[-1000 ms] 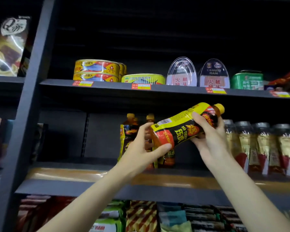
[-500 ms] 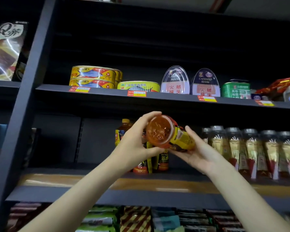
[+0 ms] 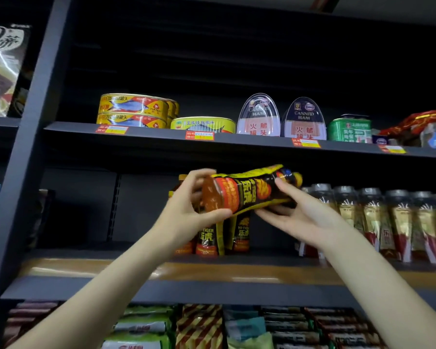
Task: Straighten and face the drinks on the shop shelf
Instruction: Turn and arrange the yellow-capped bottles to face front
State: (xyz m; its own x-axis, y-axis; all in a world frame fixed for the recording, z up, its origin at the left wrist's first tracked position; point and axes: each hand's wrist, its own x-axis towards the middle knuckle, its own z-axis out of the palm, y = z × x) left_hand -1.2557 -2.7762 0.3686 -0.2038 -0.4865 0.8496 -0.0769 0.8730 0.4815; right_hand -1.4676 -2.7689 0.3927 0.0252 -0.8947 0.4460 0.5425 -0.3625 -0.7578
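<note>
The yellow-and-black labelled plastic drink bottle (image 3: 247, 191) with amber liquid lies almost level in the air in front of the middle shelf (image 3: 186, 272), its round base turned toward the camera on the left and its yellow cap end pointing right and slightly up. The left hand (image 3: 186, 210) grips the base end, thumb curled under the bottom rim and fingers wrapped over the top. The right hand (image 3: 300, 212) holds the neck end from below, palm up, with the fingers curled under the bottle and the thumb lying across the label near the cap.

Directly behind and below the held bottle, a few matching yellow-and-black bottles (image 3: 209, 239) stand upright on the middle shelf. To their right, a row of gold-and-red labelled bottles with grey caps (image 3: 388, 222) stands upright along the same shelf.

On the dark upper shelf (image 3: 161, 136) sit stacked yellow oval fish tins (image 3: 134, 110), a single flat yellow-green tin (image 3: 203, 124), two dome-shaped canned ham packs (image 3: 282, 117) standing side by side, and a green rectangular tin (image 3: 349, 129). Red-and-yellow price tags (image 3: 199, 135) are fixed along that shelf's front edge. Below the middle shelf, flat snack packets (image 3: 199, 326) in green, red and brown lie stacked.
</note>
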